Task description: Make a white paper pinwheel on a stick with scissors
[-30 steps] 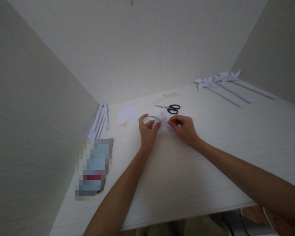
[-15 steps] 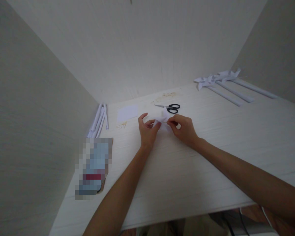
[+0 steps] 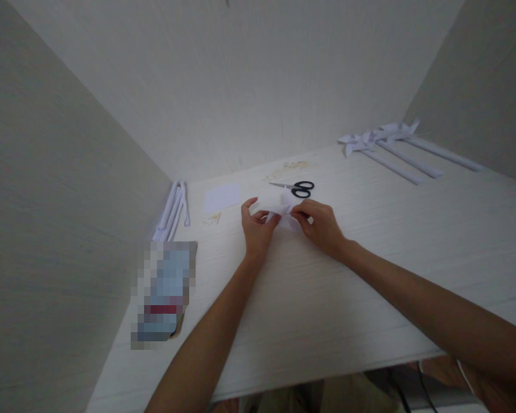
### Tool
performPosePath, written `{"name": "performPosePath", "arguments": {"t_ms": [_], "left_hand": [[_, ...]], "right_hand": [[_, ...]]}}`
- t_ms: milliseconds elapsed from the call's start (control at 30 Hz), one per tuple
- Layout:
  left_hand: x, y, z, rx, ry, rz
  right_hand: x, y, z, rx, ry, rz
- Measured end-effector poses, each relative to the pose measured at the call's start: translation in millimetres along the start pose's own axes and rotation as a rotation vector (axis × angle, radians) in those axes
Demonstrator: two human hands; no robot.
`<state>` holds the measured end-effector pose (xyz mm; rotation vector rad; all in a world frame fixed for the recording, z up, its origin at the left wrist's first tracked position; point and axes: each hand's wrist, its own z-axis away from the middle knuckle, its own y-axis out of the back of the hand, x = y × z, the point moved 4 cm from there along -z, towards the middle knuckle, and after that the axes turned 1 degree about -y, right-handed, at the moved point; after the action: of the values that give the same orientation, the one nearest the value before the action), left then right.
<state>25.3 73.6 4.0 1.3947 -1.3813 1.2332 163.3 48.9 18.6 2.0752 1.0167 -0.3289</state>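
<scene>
My left hand (image 3: 257,228) and my right hand (image 3: 320,224) meet over a small folded white paper piece (image 3: 285,207) on the pale table (image 3: 327,298). Both hands pinch it, the left on its curled left flap, the right at its middle. Most of the paper is hidden by my fingers. Black-handled scissors (image 3: 296,188) lie just behind the paper, apart from my hands.
A white paper square (image 3: 222,198) and small tan sticks (image 3: 214,218) lie left of the hands. Rolled white paper sticks (image 3: 172,211) rest by the left wall. Finished white pinwheels on sticks (image 3: 391,146) lie at the far right. A blurred packet (image 3: 163,292) sits near left.
My hands have stayed on the paper, with my right fingers shifting slightly to the left over its middle. Nothing else moved.
</scene>
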Motion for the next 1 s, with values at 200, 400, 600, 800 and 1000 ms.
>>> {"name": "performPosePath", "arguments": {"t_ms": [200, 400, 600, 800, 1000], "left_hand": [[0, -0.4, 0, 0.011, 0.006, -0.014], [1, 0.2, 1, 0.022, 0.012, -0.011], [-3, 0.9, -1, -0.007, 0.048, 0.016], [-5, 0.7, -1, -0.034, 0.09, 0.049], [-4, -0.1, 0, -0.062, 0.102, 0.067]], "right_hand": [[3, -1, 0, -0.012, -0.011, -0.023], [5, -1, -2, -0.034, -0.021, -0.069], [9, 1, -6, -0.027, -0.091, -0.121], [10, -1, -7, -0.044, -0.128, -0.162], [12, -2, -6, -0.043, -0.154, -0.173]]}}
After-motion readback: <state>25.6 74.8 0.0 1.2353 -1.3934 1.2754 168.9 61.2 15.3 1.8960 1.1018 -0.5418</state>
